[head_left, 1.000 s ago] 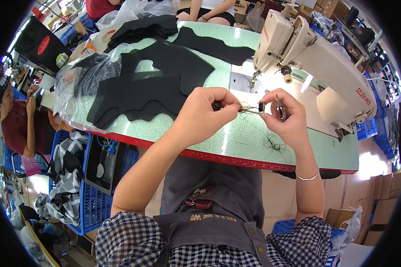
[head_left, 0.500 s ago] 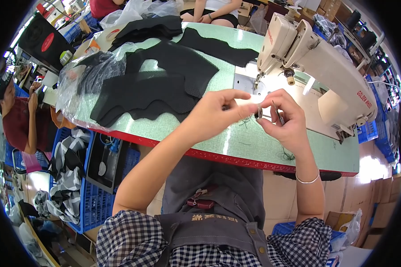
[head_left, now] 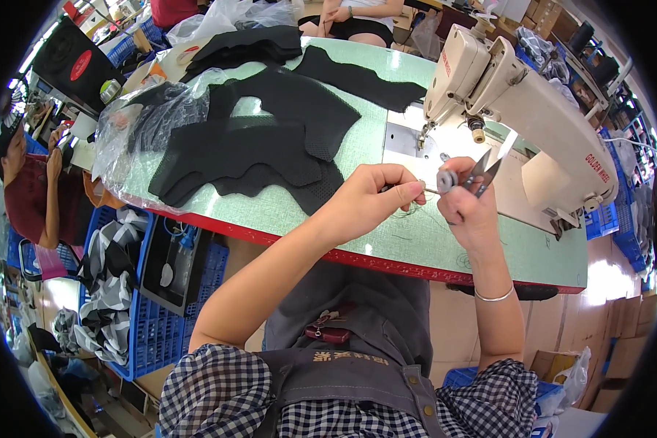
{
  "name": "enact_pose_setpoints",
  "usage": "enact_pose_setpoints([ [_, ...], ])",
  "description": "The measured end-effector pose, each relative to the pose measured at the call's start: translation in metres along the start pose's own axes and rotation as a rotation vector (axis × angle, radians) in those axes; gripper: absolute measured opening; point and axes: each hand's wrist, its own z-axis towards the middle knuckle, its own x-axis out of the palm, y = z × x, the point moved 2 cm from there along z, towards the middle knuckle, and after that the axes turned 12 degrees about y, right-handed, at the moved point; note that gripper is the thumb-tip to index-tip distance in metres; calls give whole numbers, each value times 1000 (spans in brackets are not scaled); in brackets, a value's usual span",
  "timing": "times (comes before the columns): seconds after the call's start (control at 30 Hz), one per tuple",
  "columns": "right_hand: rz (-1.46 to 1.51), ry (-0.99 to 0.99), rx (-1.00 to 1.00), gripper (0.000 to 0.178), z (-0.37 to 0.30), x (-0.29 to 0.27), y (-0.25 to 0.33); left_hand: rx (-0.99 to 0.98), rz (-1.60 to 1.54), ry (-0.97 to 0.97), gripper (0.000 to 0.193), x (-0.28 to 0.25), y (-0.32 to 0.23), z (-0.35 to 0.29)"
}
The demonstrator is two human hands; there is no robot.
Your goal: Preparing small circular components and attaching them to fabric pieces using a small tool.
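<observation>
My left hand (head_left: 369, 201) is closed in a pinch above the table's front part, at what looks like the end of a thin thread; dark loose thread (head_left: 416, 207) shows just below its fingertips. Close to its right, my right hand (head_left: 471, 215) is closed around thread snips (head_left: 482, 175), whose two pointed blades stick up apart. A small round metal bobbin (head_left: 447, 180) sits at the same hand's fingers; how it is gripped is partly hidden. Just beyond both hands stands a cream sewing machine (head_left: 529, 109), its needle area (head_left: 423, 136) over a metal plate.
Black mesh fabric pieces (head_left: 241, 153) and a clear plastic bag (head_left: 135, 157) cover the table's left side. The pale green table (head_left: 336, 237) has a red front edge. Blue crates (head_left: 168, 328) with cloth stand at left. A co-worker (head_left: 33, 182) sits at far left; another person (head_left: 358, 18) sits beyond the table.
My right hand has turned, so the snips' blades now point up and the bobbin shows on its near-left side. My left fingers have closed into a pinch, slightly lower.
</observation>
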Motion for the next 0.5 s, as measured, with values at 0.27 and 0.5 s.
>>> enact_pose_setpoints([
  [0.27, 206, -13, 96, 30, -3, -8, -1, 53, 229, -100, 21, -11, 3, -11],
  [0.5, -336, -60, 25, 22, -2, -18, 6, -20, 263, -148, 21, -27, -21, -27],
])
